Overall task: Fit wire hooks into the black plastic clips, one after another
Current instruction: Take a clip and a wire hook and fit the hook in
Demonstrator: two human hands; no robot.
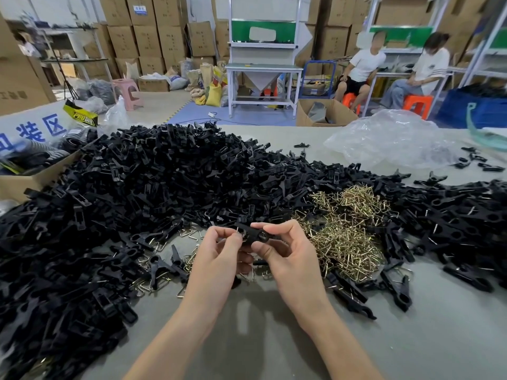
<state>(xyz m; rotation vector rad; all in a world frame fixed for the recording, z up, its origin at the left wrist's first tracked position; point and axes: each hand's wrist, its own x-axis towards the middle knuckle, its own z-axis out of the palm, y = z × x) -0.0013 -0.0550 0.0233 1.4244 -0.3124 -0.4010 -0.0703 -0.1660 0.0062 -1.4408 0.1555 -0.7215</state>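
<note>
- A black plastic clip is held in the air over the near middle of the table, between both hands, lying roughly level.
- The right hand grips the clip's right end, thumb below and forefinger curled over the top, by its round hole.
- The left hand pinches a wire hook between thumb and forefinger at the clip's left end. Only a short silver tip of wire shows there, touching the clip. Whether it is seated I cannot tell.
- Just right of the hands lies a pile of wire hooks, brass-coloured and tangled.
- A few loose hooks and single clips lie on the table under and left of the hands.
- A big heap of clips covers the left side and the middle of the table, back to its far edge.
- More clips spread along the right edge, some with wire showing.
- A crumpled clear plastic bag sits near the far right corner.
- A cardboard box stands at the left edge, behind the heap.
- Beyond the table are stacked cartons, a white workbench, and two people sitting on orange stools.
</note>
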